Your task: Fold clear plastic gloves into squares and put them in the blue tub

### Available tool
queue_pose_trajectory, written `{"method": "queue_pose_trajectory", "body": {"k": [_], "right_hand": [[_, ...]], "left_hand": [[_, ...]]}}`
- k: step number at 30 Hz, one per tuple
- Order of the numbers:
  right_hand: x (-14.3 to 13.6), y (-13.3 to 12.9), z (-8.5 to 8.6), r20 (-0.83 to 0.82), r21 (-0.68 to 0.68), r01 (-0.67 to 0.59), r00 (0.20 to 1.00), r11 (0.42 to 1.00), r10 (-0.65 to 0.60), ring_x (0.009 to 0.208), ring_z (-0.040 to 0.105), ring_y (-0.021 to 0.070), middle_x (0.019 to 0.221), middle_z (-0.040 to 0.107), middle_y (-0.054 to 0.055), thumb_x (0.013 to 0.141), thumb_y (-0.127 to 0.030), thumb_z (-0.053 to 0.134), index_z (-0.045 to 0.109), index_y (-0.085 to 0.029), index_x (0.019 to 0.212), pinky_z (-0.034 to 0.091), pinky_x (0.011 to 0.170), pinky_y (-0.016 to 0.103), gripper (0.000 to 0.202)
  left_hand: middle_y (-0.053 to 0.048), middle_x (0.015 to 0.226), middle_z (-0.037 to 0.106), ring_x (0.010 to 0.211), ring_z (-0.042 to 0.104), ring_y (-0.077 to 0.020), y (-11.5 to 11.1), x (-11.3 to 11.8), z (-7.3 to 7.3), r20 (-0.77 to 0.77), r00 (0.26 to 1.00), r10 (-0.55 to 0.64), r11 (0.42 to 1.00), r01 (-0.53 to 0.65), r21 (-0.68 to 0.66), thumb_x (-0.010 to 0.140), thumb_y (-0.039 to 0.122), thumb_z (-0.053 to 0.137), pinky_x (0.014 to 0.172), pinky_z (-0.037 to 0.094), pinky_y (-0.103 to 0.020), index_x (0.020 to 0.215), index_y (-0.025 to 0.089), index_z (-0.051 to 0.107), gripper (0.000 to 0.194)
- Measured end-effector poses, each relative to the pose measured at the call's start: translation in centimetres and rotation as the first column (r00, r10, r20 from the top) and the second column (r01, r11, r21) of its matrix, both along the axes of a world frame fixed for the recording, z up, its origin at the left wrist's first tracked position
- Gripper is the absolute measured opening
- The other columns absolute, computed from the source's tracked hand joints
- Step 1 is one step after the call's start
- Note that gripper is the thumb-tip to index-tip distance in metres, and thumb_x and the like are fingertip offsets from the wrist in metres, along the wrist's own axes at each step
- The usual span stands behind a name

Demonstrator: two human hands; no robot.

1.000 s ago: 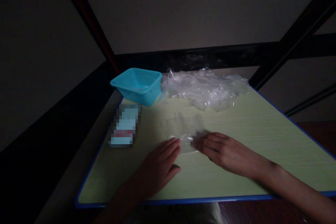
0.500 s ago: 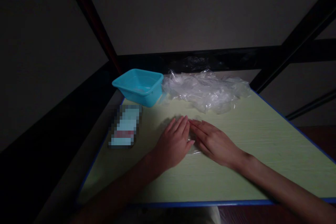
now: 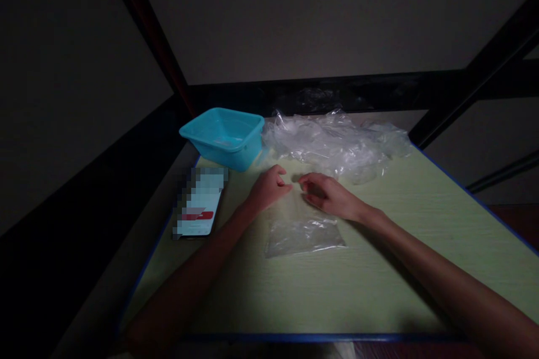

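A clear plastic bag [image 3: 305, 237] lies flat on the table, its near edge shiny and creased. My left hand [image 3: 270, 188] is over the left side of the bag's far end. Its fingers are bent, with a gap between them and the thumb. Facing it, my right hand [image 3: 328, 195] hovers by the bag's far right side, fingers curled and thumb held apart. Nothing shows in either hand; whether the fingertips touch the thin film is hard to see.
A crumpled heap of clear plastic bags [image 3: 337, 143] covers the table's far side. Left of it stands a blue plastic basin [image 3: 240, 154]. A phone [image 3: 200, 202] with a lit, partly blurred screen lies at the left edge of the pale table [image 3: 404, 286]. Walls stand behind.
Both hands have risen from lying flat over the bag and moved away from me, their fingers now curled. More of the bag is uncovered.
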State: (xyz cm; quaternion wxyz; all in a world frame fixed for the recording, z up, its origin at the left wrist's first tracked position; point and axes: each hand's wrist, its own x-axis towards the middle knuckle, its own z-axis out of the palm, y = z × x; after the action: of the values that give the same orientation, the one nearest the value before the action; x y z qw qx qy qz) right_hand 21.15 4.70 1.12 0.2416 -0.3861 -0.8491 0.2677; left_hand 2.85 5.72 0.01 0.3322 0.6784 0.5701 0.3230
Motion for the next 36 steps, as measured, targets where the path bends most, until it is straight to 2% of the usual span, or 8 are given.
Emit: {"method": "queue_pose_trajectory", "body": {"k": [4,7,12,17,24,29,32,36], "right_hand": [[0.1,-0.3,-0.7,-0.078,-0.065,-0.030,0.997,0.997,0.025,0.057,0.047,0.0106,0.069,0.049,-0.003,0.069,-0.010,0.054,0.053,-0.016,0.100,0.037,0.054,0.022,0.031],[0.1,-0.4,-0.8,-0.159,-0.116,-0.071,0.986,0.991,0.052,0.054,0.042,0.0088,0.068,0.044,-0.005,0.068,-0.010,0.055,0.051,-0.017,0.102,0.034,0.050,0.021,0.034],[-0.1,-0.5,-0.7,-0.303,-0.170,-0.119,0.951,0.978,0.063,0.063,0.050,0.0108,0.077,0.050,-0.001,0.070,-0.011,0.055,0.049,-0.019,0.104,0.041,0.054,0.022,0.036],[-0.3,-0.6,-0.7,-0.364,-0.088,-0.128,0.927,0.988,0.088,0.068,0.055,0.0119,0.079,0.055,0.000,0.072,-0.010,0.056,0.048,-0.019,0.105,0.047,0.062,0.025,0.035],[-1.0,-0.7,-0.8,-0.370,0.056,-0.127,0.919,0.990,0.138,0.071,0.059,0.0129,0.080,0.061,0.002,0.077,-0.008,0.053,0.051,-0.019,0.104,0.049,0.068,0.028,0.029],[-1.0,-0.8,-0.7,-0.270,0.096,-0.175,0.943,0.980,0.195,0.072,0.060,0.0134,0.087,0.065,0.004,0.078,-0.005,0.049,0.054,-0.017,0.104,0.049,0.067,0.028,0.030],[-0.8,-0.9,-0.4,-0.211,0.118,-0.161,0.960,0.980,0.183,0.070,0.059,0.0132,0.089,0.065,0.005,0.077,-0.005,0.049,0.054,-0.017,0.106,0.049,0.067,0.028,0.032],[-0.2,-1.1,0.2,-0.226,0.079,-0.105,0.967,0.991,0.120,0.071,0.060,0.0129,0.090,0.065,0.005,0.077,-0.007,0.051,0.052,-0.017,0.109,0.049,0.066,0.026,0.034]], "left_hand": [[0.008,0.052,0.052,0.054,0.056,-0.0123,0.4,0.4,-0.4,0.117,0.993,0.015,0.999,-0.011,-0.042,0.058,0.003,0.059,0.054,0.041,-0.021,0.084,0.017,0.051,0.030],[0.008,0.052,0.055,0.052,0.056,-0.0112,0.4,0.3,-0.4,0.181,0.983,0.028,0.998,-0.016,-0.065,0.058,0.003,0.060,0.052,0.041,-0.019,0.080,0.017,0.049,0.028],[0.009,0.050,0.055,0.050,0.055,-0.0098,0.4,0.3,-0.5,0.238,0.970,0.041,0.997,-0.025,-0.069,0.057,0.002,0.060,0.050,0.039,-0.018,0.074,0.017,0.050,0.025],[0.009,0.049,0.056,0.048,0.054,-0.0090,0.4,0.4,-0.3,0.261,0.964,0.046,0.997,-0.027,-0.078,0.056,0.001,0.061,0.050,0.039,-0.017,0.072,0.017,0.051,0.025],[0.007,0.052,0.057,0.052,0.058,-0.0102,0.5,0.5,-0.5,0.281,0.958,0.063,0.995,-0.038,-0.092,0.057,-0.002,0.058,0.053,0.040,-0.018,0.071,0.017,0.050,0.025],[0.006,0.052,0.058,0.050,0.057,-0.0108,0.5,0.6,-0.5,0.292,0.955,0.055,0.994,-0.025,-0.106,0.058,-0.001,0.059,0.050,0.038,-0.018,0.071,0.017,0.049,0.025],[0.006,0.052,0.058,0.051,0.058,-0.0108,0.4,0.6,-0.3,0.294,0.954,0.058,0.994,-0.027,-0.107,0.058,0.001,0.061,0.050,0.038,-0.018,0.071,0.017,0.049,0.024],[0.007,0.052,0.057,0.052,0.057,-0.0103,0.3,0.5,-0.2,0.292,0.954,0.070,0.994,-0.042,-0.102,0.058,0.002,0.061,0.052,0.040,-0.018,0.070,0.017,0.051,0.022]]}}
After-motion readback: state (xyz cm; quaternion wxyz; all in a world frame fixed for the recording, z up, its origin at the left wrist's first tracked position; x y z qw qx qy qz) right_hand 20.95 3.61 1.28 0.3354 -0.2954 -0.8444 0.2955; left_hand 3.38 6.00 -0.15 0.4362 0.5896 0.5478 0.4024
